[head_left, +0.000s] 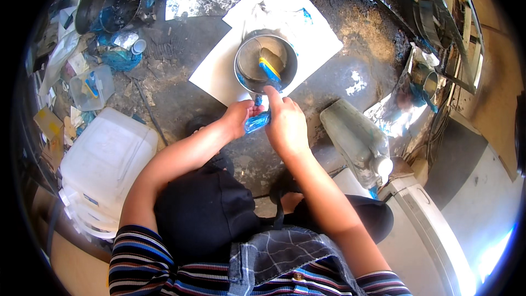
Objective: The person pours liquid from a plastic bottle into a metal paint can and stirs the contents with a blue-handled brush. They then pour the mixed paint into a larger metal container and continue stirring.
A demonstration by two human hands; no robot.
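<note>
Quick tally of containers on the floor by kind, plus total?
Round metal tins: 2, one grey-filled tin on the white sheet by the hands, one dark tin upper left
Clear plastic tubs: 1
White lidded bins: 1
Grimy plastic jugs on their side: 1
Total: 5

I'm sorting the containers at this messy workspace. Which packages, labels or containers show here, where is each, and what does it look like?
Blue tube: held between the left hand and right hand, small and shiny.
Metal can: on the white sheet above the hands, round, grey inside.
White plastic canister: lower left, boxy, with a small blue label.
Grey jug: right of the hands, lying on its side, white cap.
Clear tub: left, small, with blue contents.
</note>
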